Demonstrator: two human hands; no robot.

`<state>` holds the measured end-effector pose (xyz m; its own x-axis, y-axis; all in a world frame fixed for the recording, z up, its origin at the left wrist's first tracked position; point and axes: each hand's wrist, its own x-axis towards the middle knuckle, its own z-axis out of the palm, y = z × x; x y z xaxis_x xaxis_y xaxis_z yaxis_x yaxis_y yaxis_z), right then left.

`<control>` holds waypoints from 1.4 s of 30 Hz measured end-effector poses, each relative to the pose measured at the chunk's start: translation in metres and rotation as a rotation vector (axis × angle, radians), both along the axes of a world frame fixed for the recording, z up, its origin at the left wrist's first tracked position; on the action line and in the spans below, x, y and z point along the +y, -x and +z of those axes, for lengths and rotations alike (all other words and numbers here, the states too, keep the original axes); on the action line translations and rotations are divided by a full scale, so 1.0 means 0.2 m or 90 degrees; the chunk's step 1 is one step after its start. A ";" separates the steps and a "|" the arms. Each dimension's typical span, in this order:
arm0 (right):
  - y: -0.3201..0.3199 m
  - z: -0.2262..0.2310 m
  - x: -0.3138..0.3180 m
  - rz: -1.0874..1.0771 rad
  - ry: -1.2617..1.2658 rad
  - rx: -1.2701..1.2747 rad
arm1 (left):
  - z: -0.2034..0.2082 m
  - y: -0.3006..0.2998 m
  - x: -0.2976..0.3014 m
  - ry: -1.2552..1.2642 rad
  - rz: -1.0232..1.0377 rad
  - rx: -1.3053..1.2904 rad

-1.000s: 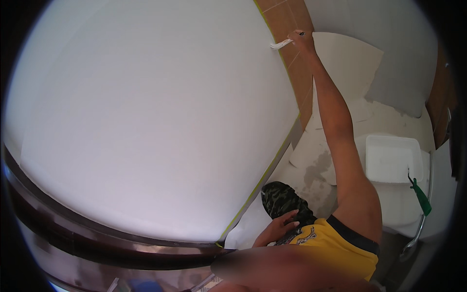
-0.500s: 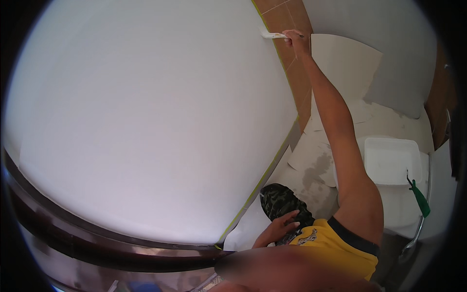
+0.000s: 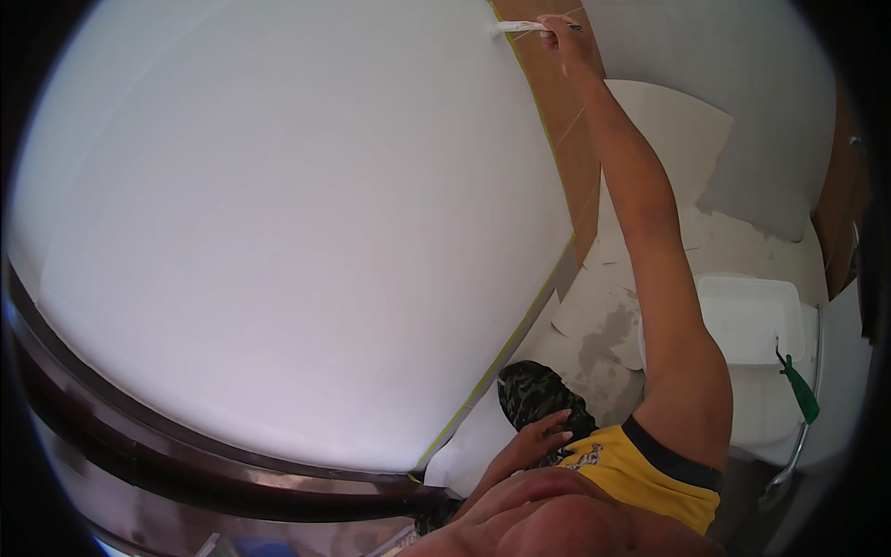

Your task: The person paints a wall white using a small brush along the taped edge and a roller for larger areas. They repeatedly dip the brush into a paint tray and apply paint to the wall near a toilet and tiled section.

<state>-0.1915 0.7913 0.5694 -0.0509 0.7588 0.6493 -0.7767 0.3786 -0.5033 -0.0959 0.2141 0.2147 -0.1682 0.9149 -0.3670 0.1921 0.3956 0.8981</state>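
Note:
My right arm reaches far out, and my right hand [image 3: 564, 39] is closed around the handle of a paintbrush [image 3: 520, 27]. Its white bristle end meets the edge of the white wall [image 3: 306, 232], beside a line of yellow-green masking tape [image 3: 536, 102]. Along that tape runs a strip of brown tile [image 3: 568, 121]. My left hand [image 3: 540, 440] lies low in the view against my camouflage trousers [image 3: 538, 395], fingers apart and holding nothing.
To the right, a white paint tray [image 3: 748, 282] stands on a white surface, with a green-handled roller frame [image 3: 802, 390] leaning at it. Pale covering sheets [image 3: 664, 121] and a grey sheet [image 3: 756, 186] lie beyond. A dark glossy frame [image 3: 232, 497] curves along the lower left.
My right hand has moved farther away along the taped edge, carrying the paintbrush. My left hand stays by the trousers. The whole view has shifted slightly.

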 end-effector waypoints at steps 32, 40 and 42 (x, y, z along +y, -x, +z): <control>0.03 0.82 -0.03 -0.106 -0.080 0.014 | -0.24 0.13 0.16 0.060 0.031 -0.064; 0.08 0.80 -0.03 -0.174 -0.144 -0.142 | -0.26 0.14 0.17 0.068 0.034 -0.070; -0.01 0.70 0.00 -0.107 -0.179 -0.224 | -0.27 0.14 0.16 0.069 0.036 -0.071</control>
<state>-0.1904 0.7917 0.7091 -0.1965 0.5725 0.7960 -0.4940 0.6435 -0.5847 -0.1245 0.2467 0.1610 -0.1712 0.8588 -0.4829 0.0686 0.4994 0.8637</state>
